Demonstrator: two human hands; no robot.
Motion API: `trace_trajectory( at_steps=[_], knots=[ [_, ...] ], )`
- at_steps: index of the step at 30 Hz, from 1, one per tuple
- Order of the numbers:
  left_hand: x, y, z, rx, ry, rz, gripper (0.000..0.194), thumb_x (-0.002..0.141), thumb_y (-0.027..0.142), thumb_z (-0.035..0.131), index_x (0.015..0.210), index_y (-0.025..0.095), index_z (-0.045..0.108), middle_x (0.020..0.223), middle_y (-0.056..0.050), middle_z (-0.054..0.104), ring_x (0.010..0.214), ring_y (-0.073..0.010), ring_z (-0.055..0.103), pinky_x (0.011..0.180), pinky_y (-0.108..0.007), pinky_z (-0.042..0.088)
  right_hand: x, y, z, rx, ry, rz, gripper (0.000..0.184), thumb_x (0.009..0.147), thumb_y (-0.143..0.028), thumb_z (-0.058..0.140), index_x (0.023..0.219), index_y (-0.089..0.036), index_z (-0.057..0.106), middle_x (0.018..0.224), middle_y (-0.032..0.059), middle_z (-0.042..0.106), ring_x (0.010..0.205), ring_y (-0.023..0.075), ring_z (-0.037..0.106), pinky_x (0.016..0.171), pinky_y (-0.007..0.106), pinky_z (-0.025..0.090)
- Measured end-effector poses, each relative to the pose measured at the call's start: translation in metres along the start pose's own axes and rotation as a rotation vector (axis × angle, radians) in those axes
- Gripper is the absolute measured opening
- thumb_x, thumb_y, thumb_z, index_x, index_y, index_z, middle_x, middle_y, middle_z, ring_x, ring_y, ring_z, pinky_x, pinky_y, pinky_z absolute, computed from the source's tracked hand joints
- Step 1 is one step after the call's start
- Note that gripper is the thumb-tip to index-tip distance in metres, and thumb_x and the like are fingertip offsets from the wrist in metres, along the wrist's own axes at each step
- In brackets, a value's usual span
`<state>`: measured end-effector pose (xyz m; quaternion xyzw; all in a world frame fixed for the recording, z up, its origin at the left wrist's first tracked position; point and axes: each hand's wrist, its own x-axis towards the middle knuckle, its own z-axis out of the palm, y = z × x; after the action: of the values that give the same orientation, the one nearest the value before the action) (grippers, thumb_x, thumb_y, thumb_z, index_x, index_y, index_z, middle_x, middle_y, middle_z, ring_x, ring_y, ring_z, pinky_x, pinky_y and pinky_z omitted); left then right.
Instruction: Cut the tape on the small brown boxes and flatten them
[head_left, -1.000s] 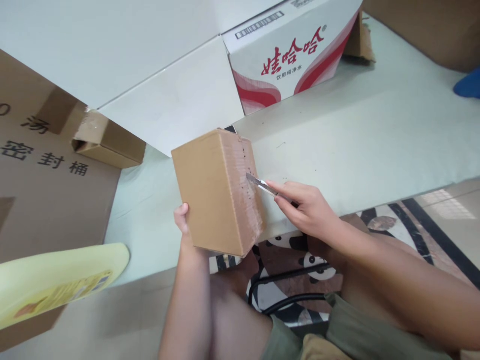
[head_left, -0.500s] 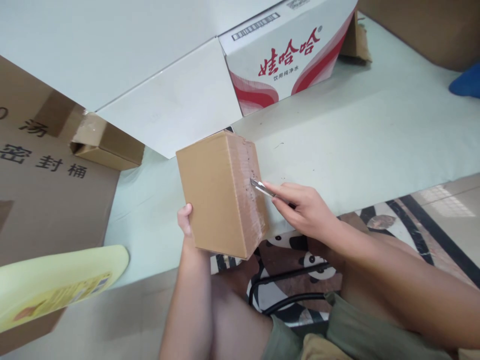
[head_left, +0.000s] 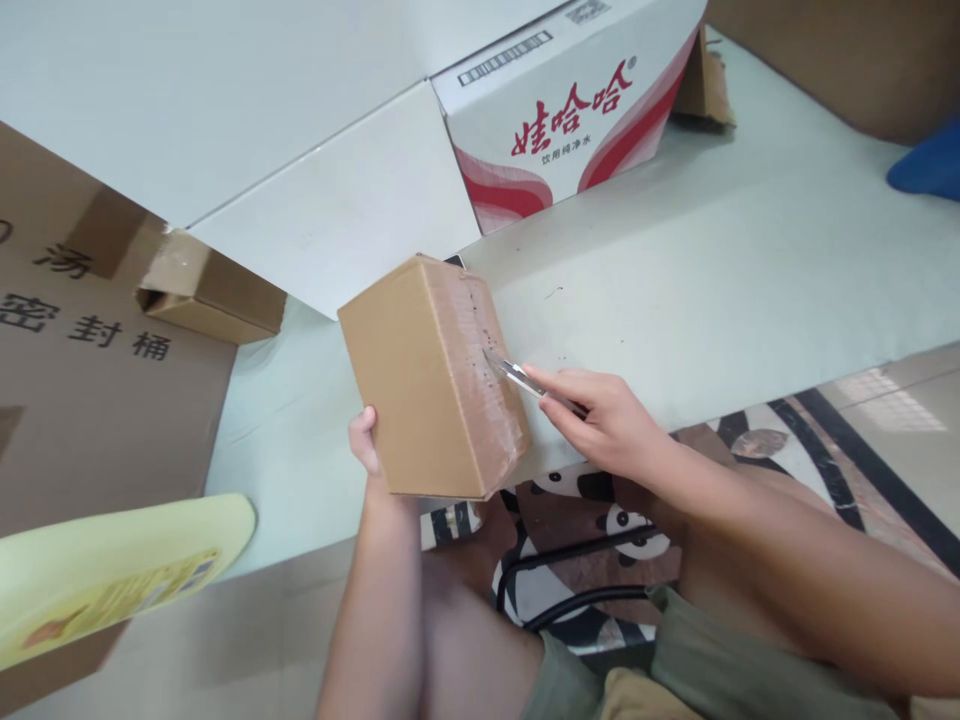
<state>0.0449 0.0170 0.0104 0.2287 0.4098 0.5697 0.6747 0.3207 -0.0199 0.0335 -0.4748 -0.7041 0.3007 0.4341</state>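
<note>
A brown cardboard box (head_left: pixel 409 390) is tilted up in front of me, with clear tape (head_left: pixel 487 380) over its right-hand side. My left hand (head_left: pixel 364 440) grips the box at its lower left; the thumb shows on the edge and the other fingers are hidden behind it. Between the thumb and fingers of my right hand (head_left: pixel 600 415) is a slim utility knife (head_left: pixel 517 373), its blade pointing left. The blade tip meets the taped side near a row of small dark marks.
Behind stand a white carton with red lettering (head_left: pixel 570 130) and a plain white box (head_left: pixel 337 190). Small cardboard pieces (head_left: pixel 225 290) and a large brown carton (head_left: pixel 112 400) are at left, near a pale yellow bottle (head_left: pixel 127 570). A blue object (head_left: pixel 926 165) lies right on the pale tabletop (head_left: pixel 712 270).
The box has turned a little and shifted left, showing more of its taped side. The knife tip has moved slightly left with it, still at the tape.
</note>
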Motion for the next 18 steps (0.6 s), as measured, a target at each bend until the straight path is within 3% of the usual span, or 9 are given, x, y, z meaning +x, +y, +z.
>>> trace_trajectory(
  at_steps=[5, 10, 18],
  knots=[
    [-0.001, -0.003, 0.0, 0.048, 0.042, -0.054, 0.053, 0.076, 0.059, 0.066, 0.114, 0.022, 0.071, 0.096, -0.006, 0.078, 0.084, -0.0277, 0.073, 0.074, -0.04, 0.061, 0.0, -0.002, 0.0, 0.049, 0.001, 0.043, 0.043, 0.094, -0.021, 0.049, 0.131, -0.012, 0.069, 0.073, 0.0018, 0.068, 0.053, 0.0102, 0.047, 0.054, 0.025, 0.04],
    [0.0, -0.004, 0.002, 0.038, 0.033, -0.022, 0.051, 0.077, 0.06, 0.063, 0.112, 0.024, 0.072, 0.098, -0.005, 0.078, 0.086, -0.0284, 0.073, 0.077, -0.042, 0.061, 0.001, -0.005, -0.002, 0.13, -0.053, 0.114, 0.044, 0.094, -0.023, 0.05, 0.133, -0.016, 0.068, 0.074, 0.0014, 0.07, 0.053, 0.0101, 0.045, 0.051, 0.024, 0.039],
    [0.007, 0.0, 0.011, 0.006, 0.043, 0.031, 0.05, 0.073, 0.059, 0.064, 0.106, 0.022, 0.072, 0.098, -0.006, 0.077, 0.097, -0.0297, 0.071, 0.085, -0.042, 0.058, -0.001, -0.009, 0.001, 0.165, -0.091, 0.057, 0.042, 0.094, -0.021, 0.049, 0.131, -0.018, 0.07, 0.084, 0.0035, 0.075, 0.059, 0.0108, 0.053, 0.058, 0.025, 0.045]
  ],
)
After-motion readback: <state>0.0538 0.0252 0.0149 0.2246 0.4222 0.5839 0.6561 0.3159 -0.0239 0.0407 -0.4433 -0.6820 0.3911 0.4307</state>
